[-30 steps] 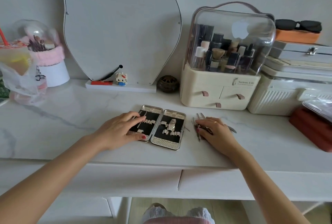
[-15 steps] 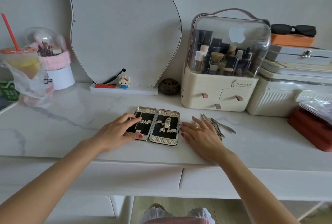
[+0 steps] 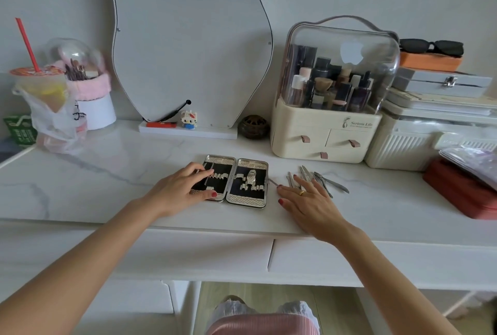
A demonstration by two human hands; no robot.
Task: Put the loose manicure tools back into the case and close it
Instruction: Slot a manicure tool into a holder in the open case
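Spanning the width of the view, the white marble surface point(image 3: 107, 187) carries the open manicure case point(image 3: 236, 181) near its front edge, lying flat with both halves face up and its hinge running away from the person, so each half's long axis points toward the wall. The left hand point(image 3: 183, 189) rests spread on the left half, fingers over the black lining and thumb at the near corner, seemingly steadying it; whether it pinches a thin tool there I cannot tell. The right hand point(image 3: 309, 205) lies flat and spread just right of the case, its fingertips touching the loose tools point(image 3: 320, 181), gripping none. These slim metal pieces fan out side by side, their long axes angled away and slightly leftward. Most clips look empty, so the refilling seems barely begun; next, one tool needs singling out, pinching, and aligning with its clip.
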